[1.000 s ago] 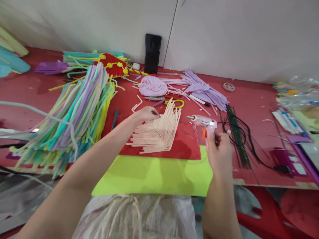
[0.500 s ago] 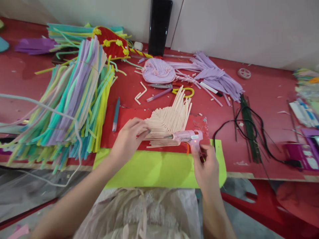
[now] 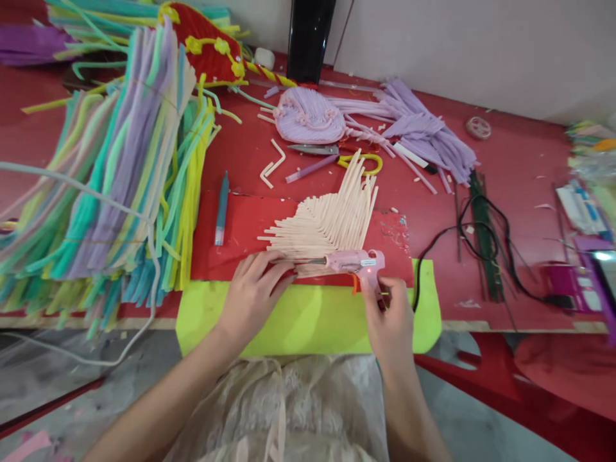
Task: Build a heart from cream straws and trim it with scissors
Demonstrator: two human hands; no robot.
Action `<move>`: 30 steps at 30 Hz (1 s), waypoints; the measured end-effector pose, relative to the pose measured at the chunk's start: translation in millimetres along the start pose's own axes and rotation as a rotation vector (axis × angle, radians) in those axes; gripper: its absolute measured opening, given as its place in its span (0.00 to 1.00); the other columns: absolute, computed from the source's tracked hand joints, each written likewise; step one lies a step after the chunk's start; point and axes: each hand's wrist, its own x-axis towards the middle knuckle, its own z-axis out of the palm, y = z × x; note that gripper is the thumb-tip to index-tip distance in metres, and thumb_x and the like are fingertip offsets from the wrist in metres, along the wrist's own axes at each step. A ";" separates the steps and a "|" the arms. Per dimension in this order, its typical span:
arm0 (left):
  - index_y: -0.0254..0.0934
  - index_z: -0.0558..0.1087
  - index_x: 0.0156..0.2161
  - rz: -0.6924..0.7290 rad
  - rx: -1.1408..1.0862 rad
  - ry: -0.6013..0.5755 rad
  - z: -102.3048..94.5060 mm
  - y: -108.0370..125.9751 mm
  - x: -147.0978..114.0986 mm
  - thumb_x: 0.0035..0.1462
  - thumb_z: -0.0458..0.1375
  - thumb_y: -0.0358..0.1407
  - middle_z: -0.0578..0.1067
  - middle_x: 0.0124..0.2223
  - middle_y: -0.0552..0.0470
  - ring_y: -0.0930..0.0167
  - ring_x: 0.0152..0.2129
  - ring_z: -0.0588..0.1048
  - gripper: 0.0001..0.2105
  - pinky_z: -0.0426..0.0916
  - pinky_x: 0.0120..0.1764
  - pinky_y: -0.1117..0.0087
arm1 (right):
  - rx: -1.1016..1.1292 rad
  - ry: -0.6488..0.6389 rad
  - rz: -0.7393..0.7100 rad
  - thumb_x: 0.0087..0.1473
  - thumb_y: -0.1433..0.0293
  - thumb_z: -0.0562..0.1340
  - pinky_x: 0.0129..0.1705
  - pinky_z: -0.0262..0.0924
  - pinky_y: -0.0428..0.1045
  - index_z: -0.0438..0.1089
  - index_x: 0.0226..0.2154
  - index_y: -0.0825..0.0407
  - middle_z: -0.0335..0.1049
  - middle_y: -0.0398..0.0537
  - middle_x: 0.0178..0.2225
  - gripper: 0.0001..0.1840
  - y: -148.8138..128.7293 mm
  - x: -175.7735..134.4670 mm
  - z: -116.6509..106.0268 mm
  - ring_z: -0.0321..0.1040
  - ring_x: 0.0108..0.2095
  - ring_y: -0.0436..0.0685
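In the head view, a leaf-like piece of cream pipe cleaners [image 3: 322, 221], laid in a V pattern, lies on a red board [image 3: 240, 218]. My right hand [image 3: 391, 321] is wrapped around the handle of a pink hot glue gun [image 3: 353, 260] with a small lit light. Its nozzle points left, just above the lowest pipe cleaners. My left hand [image 3: 257, 289] is closed at the lower left of the piece, thumb and fingers pinching the pipe cleaner ends close to the nozzle. What exactly lies between the fingertips is partly hidden.
Bundles of coloured pipe cleaners [image 3: 129, 167] fill the left side. A teal pen [image 3: 222, 208], scissors [image 3: 360, 163], a lilac round piece [image 3: 308, 115] and lilac pipe cleaners [image 3: 423, 135] lie around the board. The black cord [image 3: 433, 240] runs right. A yellow-green sheet [image 3: 308, 321] covers the front edge.
My left hand has come down onto the lower left ends of the cream pipe cleaners. The glue gun has shifted slightly left with my right hand. The whole view has tilted a little.
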 end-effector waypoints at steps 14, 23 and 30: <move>0.40 0.76 0.39 -0.031 -0.090 0.000 -1.0 -2.6 -0.3 0.60 0.58 0.33 0.74 0.46 0.48 0.66 0.41 0.72 0.05 0.68 0.45 0.60 | -0.102 0.014 -0.165 0.57 0.55 0.60 0.38 0.64 0.50 0.63 0.38 0.51 0.68 0.47 0.34 0.17 0.6 -2.1 10.1 0.68 0.35 0.54; 0.40 0.76 0.39 -0.038 -0.102 -0.013 -2.8 -2.4 0.2 0.60 0.58 0.34 0.74 0.46 0.48 0.65 0.43 0.72 0.05 0.67 0.47 0.59 | -0.160 0.053 -0.244 0.59 0.56 0.60 0.39 0.64 0.50 0.62 0.38 0.51 0.68 0.48 0.34 0.15 -1.3 -4.6 13.3 0.68 0.36 0.55; 0.39 0.76 0.39 -0.035 -0.099 -0.013 -2.4 -2.8 -1.1 0.60 0.58 0.34 0.74 0.46 0.48 0.65 0.42 0.72 0.05 0.67 0.46 0.60 | -0.154 0.087 -0.268 0.58 0.55 0.60 0.39 0.64 0.52 0.62 0.38 0.51 0.70 0.50 0.36 0.16 -2.6 -6.0 15.4 0.69 0.38 0.56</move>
